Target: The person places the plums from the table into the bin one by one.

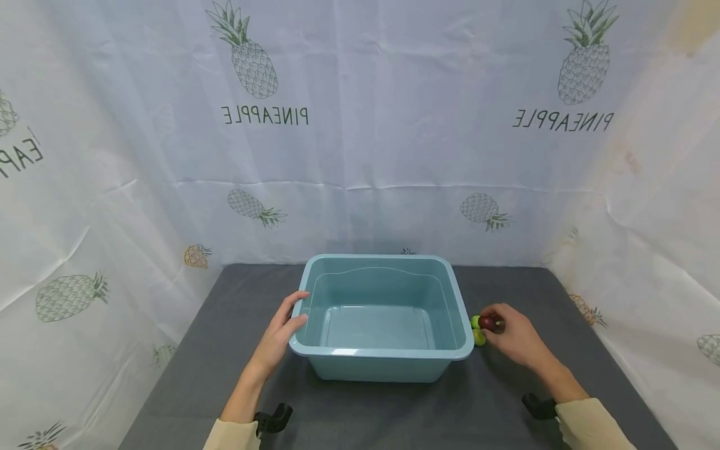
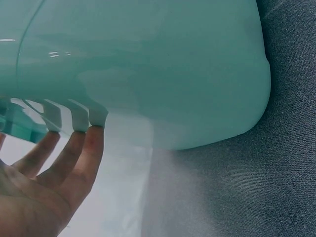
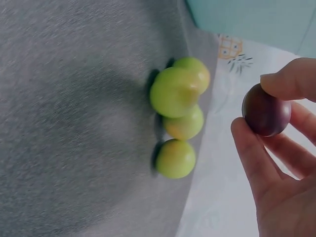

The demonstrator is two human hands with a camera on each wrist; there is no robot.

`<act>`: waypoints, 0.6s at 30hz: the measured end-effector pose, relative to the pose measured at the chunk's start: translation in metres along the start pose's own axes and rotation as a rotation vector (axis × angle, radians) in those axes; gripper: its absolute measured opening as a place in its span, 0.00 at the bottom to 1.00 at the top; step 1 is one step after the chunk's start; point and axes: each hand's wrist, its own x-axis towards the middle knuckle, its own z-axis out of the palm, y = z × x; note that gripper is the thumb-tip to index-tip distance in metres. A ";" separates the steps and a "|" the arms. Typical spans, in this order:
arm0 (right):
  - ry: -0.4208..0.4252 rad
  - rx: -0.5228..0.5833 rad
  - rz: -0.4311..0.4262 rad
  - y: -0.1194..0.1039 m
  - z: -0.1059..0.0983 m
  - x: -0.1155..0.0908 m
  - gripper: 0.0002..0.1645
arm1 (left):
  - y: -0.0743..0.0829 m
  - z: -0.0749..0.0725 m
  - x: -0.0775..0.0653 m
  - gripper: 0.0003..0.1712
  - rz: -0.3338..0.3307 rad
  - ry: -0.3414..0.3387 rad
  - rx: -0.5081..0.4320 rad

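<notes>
A light teal plastic basin (image 1: 377, 369) stands on the dark cloth, its inside showing bare. My left hand (image 1: 280, 331) is at its left rim, thumb and index finger at the edge. Fairly straight fingers (image 2: 81, 163) touch the outer wall just under the rim in the left wrist view. Right of the basin, my right hand (image 1: 514, 334) pinches a dark red plum (image 3: 266, 111) between thumb and fingertips, held above the cloth. Several round yellow-green fruits (image 3: 176, 159) lie in a cluster close by, partly hidden behind the plum and basin in the head view.
Dark grey cloth (image 1: 225, 375) covers the table. White curtains (image 1: 382, 144) printed with pineapples hang behind and on both sides. Black wrist straps (image 1: 272, 420) sit at both cuffs of the cream sleeves (image 1: 590, 425).
</notes>
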 end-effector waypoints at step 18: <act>-0.035 0.225 0.065 -0.032 -0.031 0.008 0.21 | 0.002 0.000 0.000 0.26 0.003 -0.006 0.003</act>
